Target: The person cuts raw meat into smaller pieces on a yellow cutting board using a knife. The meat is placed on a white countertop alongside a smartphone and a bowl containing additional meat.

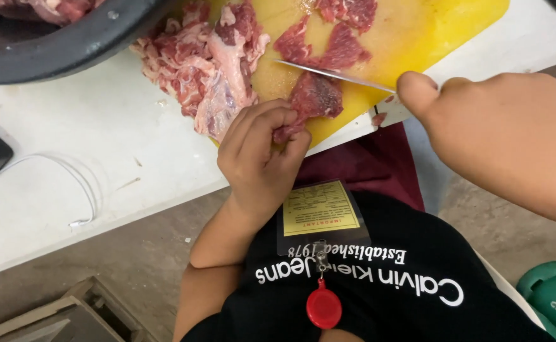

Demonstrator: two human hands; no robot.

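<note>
While we leaned over the counter [101,171], our left hand [262,158] sat nearest, its grip pinched shut on the near edge of a piece of red meat [316,98], judged to steady it and keep the fingertips curled back from the edge. That piece lay on the near corner of the yellow cutting board [417,38], which overhung the counter's front slightly. Our right hand [506,136] came in from the right, closed round the handle of a knife [335,75]; the handle itself was hidden inside the fist, so we could not make out its shape. The thin blade lay across the top of the held piece, touching it. Further back, a larger heap of fatty meat [205,69] rested half on the board and half on the counter, and more slices [344,35] lay beyond the blade. Farthest off, a dark bowl [69,38] was cut off by the frame, its contents barely showing.
</note>
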